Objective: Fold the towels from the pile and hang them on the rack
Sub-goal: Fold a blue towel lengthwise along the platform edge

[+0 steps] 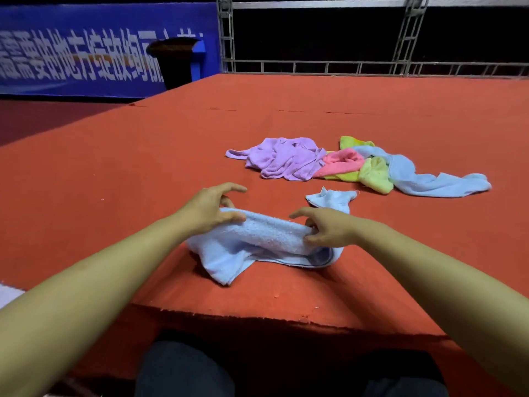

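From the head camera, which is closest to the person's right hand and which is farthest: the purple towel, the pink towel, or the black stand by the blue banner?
From the right hand:
1. Pink towel, in the pile just beyond the hand.
2. Purple towel, at the pile's left end, slightly farther.
3. Black stand, far off past the table's back left corner.

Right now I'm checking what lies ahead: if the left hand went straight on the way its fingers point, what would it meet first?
Probably the purple towel. The left hand, gripping the light blue towel, points forward and right over bare red table; depth is unclear.
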